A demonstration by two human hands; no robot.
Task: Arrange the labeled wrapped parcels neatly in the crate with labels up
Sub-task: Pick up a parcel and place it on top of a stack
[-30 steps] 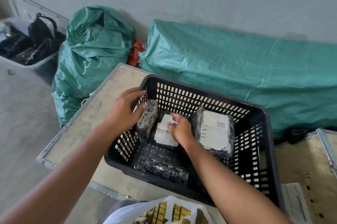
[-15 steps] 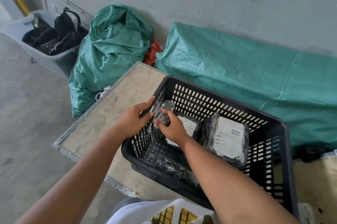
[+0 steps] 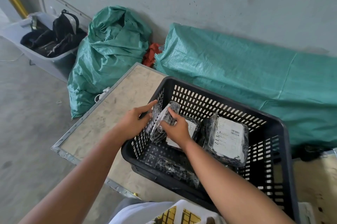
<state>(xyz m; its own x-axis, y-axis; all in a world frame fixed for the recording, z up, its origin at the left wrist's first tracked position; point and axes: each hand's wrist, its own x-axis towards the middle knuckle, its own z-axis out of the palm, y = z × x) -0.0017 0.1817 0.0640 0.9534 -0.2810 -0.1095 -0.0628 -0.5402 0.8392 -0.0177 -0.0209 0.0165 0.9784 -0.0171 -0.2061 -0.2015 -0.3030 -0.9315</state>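
Plastic-wrapped parcel in hand: small dark parcel in clear film (image 3: pixel 165 120), stood on end against the left wall of the black slotted plastic crate (image 3: pixel 284 151), long axis running up toward the rim and tilted; no label visible on the face showing.
Right hand: right hand (image 3: pixel 176 127) curled over the parcel's upper right side, fingers (image 3: pixel 172 112) pinching the top edge, palm inside the crate.
Left hand: left hand (image 3: pixel 134 121) outside the crate wall, index finger stretched along the rim, thumb and other fingers closed toward the parcel's left edge; exact contact is hidden by the slotted wall.
Key relation: parcel sits between the two hands, touching the right one; free floor lies below and toward the wearer; right hand is nearer that space.
Next move (judgement): tip the parcel flat and turn it until the label faces up.
Neighbour beneath: white-labelled wrapped parcel (image 3: pixel 191 129), mostly covered by the right wrist.
Further right: large wrapped parcel with white printed label (image 3: pixel 228 137), label up, leaning at the far side.
Near wall: dark wrapped parcel (image 3: pixel 175 168) lying flat, label not seen.
Under crate: worn wooden board with metal edging (image 3: pixel 113 114).
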